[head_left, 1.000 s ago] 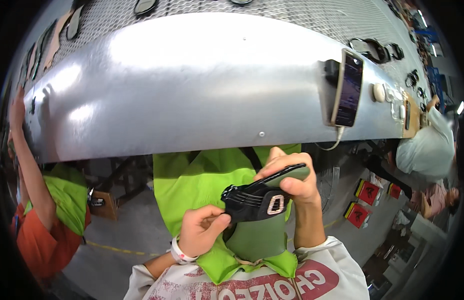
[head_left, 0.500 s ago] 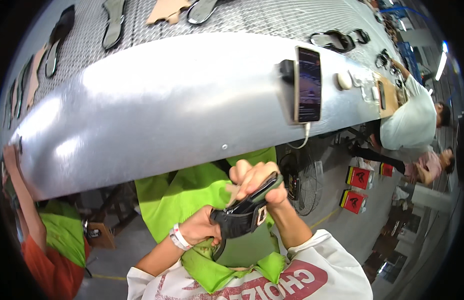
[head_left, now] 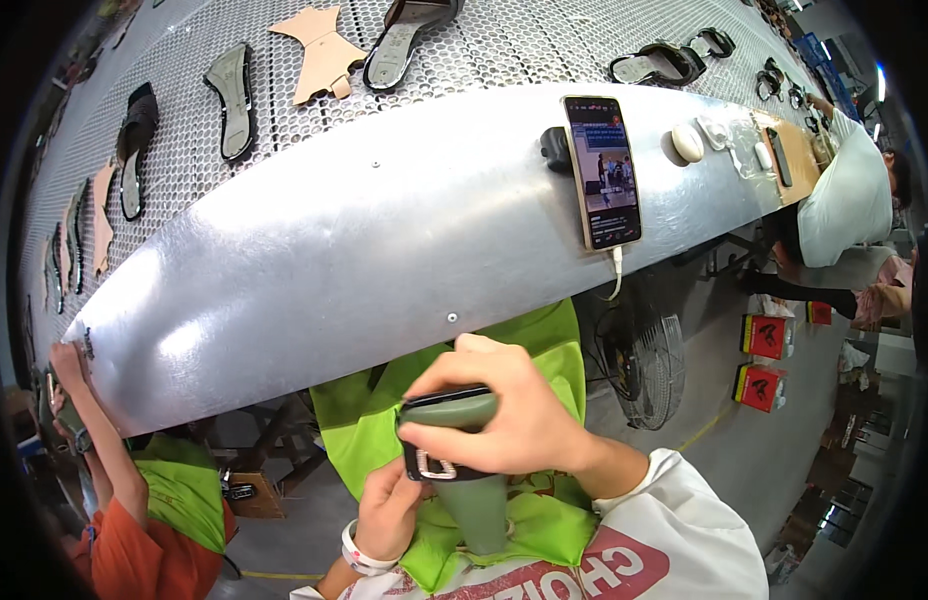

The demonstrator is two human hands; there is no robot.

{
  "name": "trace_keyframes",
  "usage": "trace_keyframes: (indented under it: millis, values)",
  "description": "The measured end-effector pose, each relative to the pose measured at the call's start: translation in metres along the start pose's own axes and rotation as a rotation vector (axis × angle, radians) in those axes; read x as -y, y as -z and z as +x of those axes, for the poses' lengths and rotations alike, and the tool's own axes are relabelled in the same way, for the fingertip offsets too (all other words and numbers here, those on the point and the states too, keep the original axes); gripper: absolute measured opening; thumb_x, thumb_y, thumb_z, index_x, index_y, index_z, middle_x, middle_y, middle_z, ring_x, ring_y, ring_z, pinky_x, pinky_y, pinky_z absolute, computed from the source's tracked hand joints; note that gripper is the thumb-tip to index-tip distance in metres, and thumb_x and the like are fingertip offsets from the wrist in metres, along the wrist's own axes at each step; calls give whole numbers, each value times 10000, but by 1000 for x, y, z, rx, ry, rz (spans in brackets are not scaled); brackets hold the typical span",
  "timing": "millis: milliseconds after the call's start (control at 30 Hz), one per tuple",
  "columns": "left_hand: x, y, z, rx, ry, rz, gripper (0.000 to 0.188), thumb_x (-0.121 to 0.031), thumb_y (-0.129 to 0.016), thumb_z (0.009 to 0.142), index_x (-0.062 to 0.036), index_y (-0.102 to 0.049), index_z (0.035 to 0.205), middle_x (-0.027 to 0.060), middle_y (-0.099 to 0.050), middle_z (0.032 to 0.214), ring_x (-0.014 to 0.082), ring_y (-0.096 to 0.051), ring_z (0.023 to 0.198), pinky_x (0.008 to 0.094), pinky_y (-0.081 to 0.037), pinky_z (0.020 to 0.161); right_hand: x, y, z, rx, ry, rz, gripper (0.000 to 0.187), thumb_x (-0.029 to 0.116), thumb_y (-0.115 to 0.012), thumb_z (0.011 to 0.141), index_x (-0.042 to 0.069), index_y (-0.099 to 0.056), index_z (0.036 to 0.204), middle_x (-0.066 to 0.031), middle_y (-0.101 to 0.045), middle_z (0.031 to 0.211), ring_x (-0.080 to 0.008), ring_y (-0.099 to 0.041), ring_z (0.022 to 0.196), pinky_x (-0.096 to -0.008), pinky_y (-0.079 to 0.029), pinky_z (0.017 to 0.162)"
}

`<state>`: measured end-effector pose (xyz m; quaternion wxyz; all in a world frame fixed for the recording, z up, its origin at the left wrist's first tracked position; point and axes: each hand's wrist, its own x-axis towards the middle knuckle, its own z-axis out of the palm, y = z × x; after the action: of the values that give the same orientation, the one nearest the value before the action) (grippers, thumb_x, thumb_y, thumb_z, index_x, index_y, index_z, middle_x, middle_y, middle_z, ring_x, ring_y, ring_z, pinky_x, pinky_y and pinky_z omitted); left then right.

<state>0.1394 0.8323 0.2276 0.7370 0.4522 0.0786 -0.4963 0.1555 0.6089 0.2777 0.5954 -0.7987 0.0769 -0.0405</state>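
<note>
In front of my chest is a green shoe last (head_left: 474, 520) with a black sandal strap (head_left: 412, 455) around it. A square metal buckle (head_left: 437, 467) shows on the strap. My right hand (head_left: 509, 410) is closed over the toe end of the last, fingers on the far side and thumb on the near side. Below it, my left hand (head_left: 389, 510) is closed at the left side of the last, its thumb and fingers by the strap. Part of the strap is hidden behind my hands.
A metal ledge (head_left: 314, 270) bears a phone on a stand (head_left: 606, 175) with a white cable. Behind it, a mesh conveyor (head_left: 524, 50) carries sandal parts and tan insoles (head_left: 317, 50). A fan (head_left: 649, 370) stands to the right. Co-workers (head_left: 114, 540) are at both sides.
The last has turned more upright, its toe end now toward the ledge. My right hand has shifted left and over its top. My left hand has moved lower. The view has shifted slightly.
</note>
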Motion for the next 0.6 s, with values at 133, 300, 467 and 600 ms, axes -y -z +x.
trace_keyframes:
  millis: [133,300,467,600]
  values:
    - [1,-1,-9,-5,-25,-146,497,-255,-565,972,39,-424,1348,75,-558,1248,144,-527,1082,322,-408,944,10,-15,5,-22,46,-152,224,225,-807,705,51,-701,798,-58,-570,660,-208,-495,644,-340,-383,594]
    - [-28,-20,-13,162,119,-145,717,-161,-726,832,56,-339,1395,86,-514,1307,188,-492,1207,358,-402,1001,14,-31,3,-43,95,-277,298,308,-761,741,57,-639,844,-120,-565,717,-261,-517,672,-362,-395,641]
    - [-20,-1,-15,22,316,-8,840,-111,-791,710,2,-358,1420,121,-505,1337,260,-510,1236,363,-379,1072,29,-56,5,-196,273,-395,342,310,-726,753,36,-622,930,-112,-631,880,-234,-517,710,-356,-390,673]
    - [-15,7,-8,97,220,-213,854,-136,-803,701,-1,-363,1420,123,-505,1341,258,-510,1237,362,-376,1078,27,-59,0,-253,347,-403,393,296,-726,747,18,-627,1006,-140,-641,1077,-234,-533,763,-348,-402,715]
